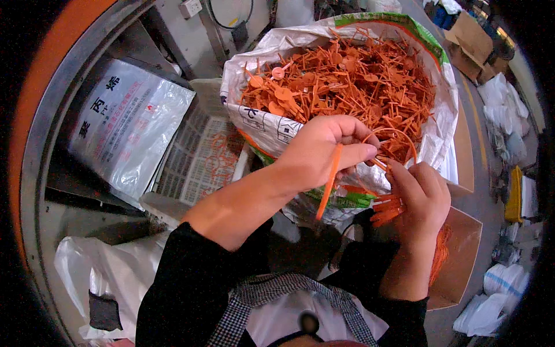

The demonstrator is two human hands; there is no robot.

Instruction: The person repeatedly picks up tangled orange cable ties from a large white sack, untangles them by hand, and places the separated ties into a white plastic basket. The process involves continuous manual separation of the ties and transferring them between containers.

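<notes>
Both of my hands are raised over the near edge of a white woven sack [446, 95], which is filled with small orange plastic pieces [368, 78]. Between thumb and fingers, my left hand [325, 149] pinches a thin orange plastic loop [414, 145]. Another orange strip [329, 184] hangs down at the left wrist. My right hand [420, 191] meets the left at the loop's lower end, its fingertips on the thin orange strands. Several flat orange tabs [388, 209] stick out from under the right palm. The fingers partly hide where the strands join.
Left of the sack sits a grey plastic crate [173, 182] with orange rings [221, 160] inside. A printed plastic sack [130, 130] leans beside it. At lower right, a cardboard box [464, 256] holds an orange bundle [440, 256]. White bags [503, 104] line the aisle.
</notes>
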